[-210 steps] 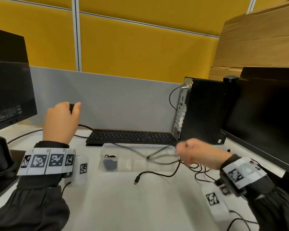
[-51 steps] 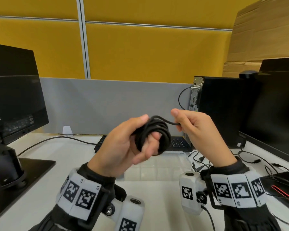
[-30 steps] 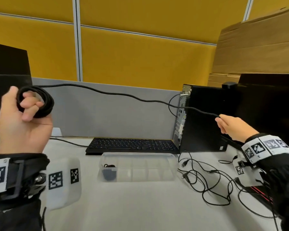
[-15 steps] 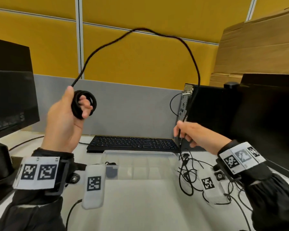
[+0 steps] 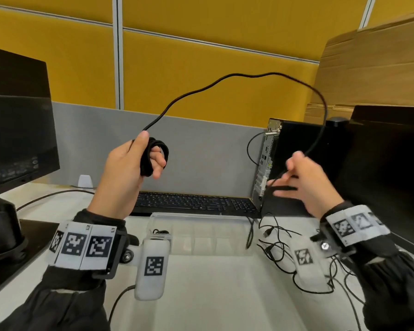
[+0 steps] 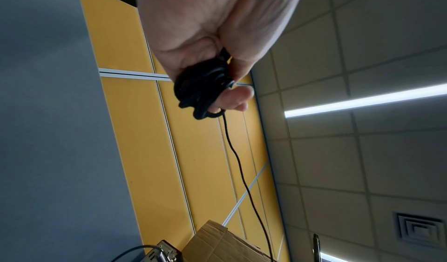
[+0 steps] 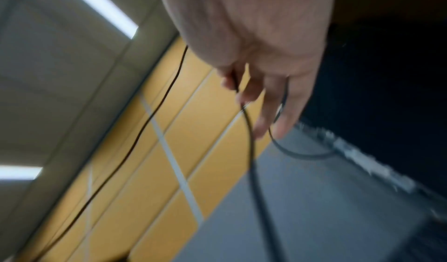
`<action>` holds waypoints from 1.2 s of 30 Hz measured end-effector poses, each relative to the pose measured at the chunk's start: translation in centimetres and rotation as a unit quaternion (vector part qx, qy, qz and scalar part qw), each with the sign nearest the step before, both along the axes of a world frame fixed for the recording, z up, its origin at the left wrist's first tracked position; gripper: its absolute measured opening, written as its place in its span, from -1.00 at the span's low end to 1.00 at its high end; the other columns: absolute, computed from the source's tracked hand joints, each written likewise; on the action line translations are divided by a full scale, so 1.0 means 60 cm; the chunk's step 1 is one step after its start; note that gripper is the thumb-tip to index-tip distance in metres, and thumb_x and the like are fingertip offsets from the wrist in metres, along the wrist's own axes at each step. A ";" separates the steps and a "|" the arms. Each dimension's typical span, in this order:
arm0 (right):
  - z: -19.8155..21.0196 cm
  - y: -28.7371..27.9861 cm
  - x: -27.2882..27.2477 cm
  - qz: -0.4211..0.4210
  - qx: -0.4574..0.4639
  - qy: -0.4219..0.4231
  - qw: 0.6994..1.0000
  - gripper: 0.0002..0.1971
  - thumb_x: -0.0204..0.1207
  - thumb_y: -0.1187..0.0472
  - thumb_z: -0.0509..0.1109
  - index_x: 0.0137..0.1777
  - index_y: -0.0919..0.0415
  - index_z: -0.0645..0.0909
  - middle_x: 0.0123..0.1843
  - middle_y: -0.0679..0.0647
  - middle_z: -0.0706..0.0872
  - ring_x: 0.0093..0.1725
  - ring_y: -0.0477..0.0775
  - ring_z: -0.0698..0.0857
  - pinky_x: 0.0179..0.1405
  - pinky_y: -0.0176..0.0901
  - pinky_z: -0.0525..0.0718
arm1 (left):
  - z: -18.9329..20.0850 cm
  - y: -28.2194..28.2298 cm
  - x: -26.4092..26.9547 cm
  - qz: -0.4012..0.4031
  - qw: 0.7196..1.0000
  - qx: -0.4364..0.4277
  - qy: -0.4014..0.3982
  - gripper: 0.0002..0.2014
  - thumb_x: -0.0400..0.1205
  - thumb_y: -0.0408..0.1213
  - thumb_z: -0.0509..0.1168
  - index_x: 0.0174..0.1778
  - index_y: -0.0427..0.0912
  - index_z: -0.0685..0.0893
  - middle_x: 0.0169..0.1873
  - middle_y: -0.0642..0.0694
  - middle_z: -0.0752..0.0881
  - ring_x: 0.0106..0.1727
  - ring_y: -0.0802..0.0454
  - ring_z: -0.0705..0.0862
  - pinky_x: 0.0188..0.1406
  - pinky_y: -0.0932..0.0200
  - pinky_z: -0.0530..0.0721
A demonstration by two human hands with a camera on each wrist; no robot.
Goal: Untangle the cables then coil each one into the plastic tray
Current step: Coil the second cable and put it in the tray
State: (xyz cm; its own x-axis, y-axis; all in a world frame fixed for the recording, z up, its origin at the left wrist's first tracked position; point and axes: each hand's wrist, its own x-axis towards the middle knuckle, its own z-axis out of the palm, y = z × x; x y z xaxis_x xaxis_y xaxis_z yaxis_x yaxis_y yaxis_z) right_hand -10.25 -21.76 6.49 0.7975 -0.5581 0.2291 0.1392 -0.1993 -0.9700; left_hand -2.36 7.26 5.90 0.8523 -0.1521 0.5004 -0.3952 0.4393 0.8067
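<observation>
Bright, even light falls from the ceiling strip lights (image 6: 362, 101), leaving only soft shadows on the desk (image 5: 213, 295). The right hand (image 5: 306, 185) is smeared by motion, and its wrist view is blurred throughout. Near the partition (image 5: 177, 56), straight lines bow towards the edges

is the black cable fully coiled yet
No, partly coiled: loops sit round the left hand, but the black cable arcs loose to the right hand.
</observation>
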 end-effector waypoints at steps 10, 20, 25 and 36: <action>0.037 -0.079 -0.085 -0.310 -0.474 0.236 0.790 -0.22 0.50 -0.18 0.30 0.57 0.30 0.21 0.40 0.41 0.45 0.39 0.43 0.44 0.24 0.30 0.47 | -0.004 -0.013 -0.006 -0.038 0.999 0.015 0.025 -0.64 0.74 -0.13 0.03 -0.19 -0.30 0.55 -0.58 -0.08 0.61 -0.61 0.13 0.51 -0.35 0.34 0.58; -0.018 0.166 0.003 0.033 -0.530 -0.082 0.843 -0.47 0.58 -0.19 -0.20 0.51 -0.19 0.27 0.44 -0.13 0.47 0.53 -0.08 0.31 0.51 0.14 0.23 | -0.015 -0.064 -0.070 -0.224 0.970 0.040 -0.086 -0.65 0.70 -0.12 0.05 -0.17 -0.35 0.52 -0.52 -0.12 0.64 -0.64 0.08 0.48 -0.42 0.29 0.57; -0.027 0.156 -0.002 0.120 -0.357 -0.222 0.899 -0.80 0.66 0.05 0.14 -0.06 0.11 0.53 -0.28 -0.08 0.60 -0.24 -0.19 0.58 -0.22 -0.45 0.48 | -0.017 -0.065 -0.067 -0.268 0.955 0.059 -0.114 -0.68 0.65 -0.16 0.01 -0.16 -0.35 0.53 -0.49 -0.10 0.68 -0.62 0.07 0.54 -0.32 0.27 0.62; -0.025 0.161 -0.010 0.116 -0.238 -0.258 0.929 -0.80 0.66 0.11 0.19 -0.13 0.17 0.54 -0.49 -0.10 0.49 -0.49 -0.11 0.44 -0.45 -0.28 0.44 | -0.028 -0.078 -0.057 -0.272 0.958 0.064 -0.066 -0.60 0.64 -0.20 -0.03 -0.15 -0.37 0.65 -0.44 -0.19 0.68 -0.54 -0.02 0.56 -0.18 0.16 0.65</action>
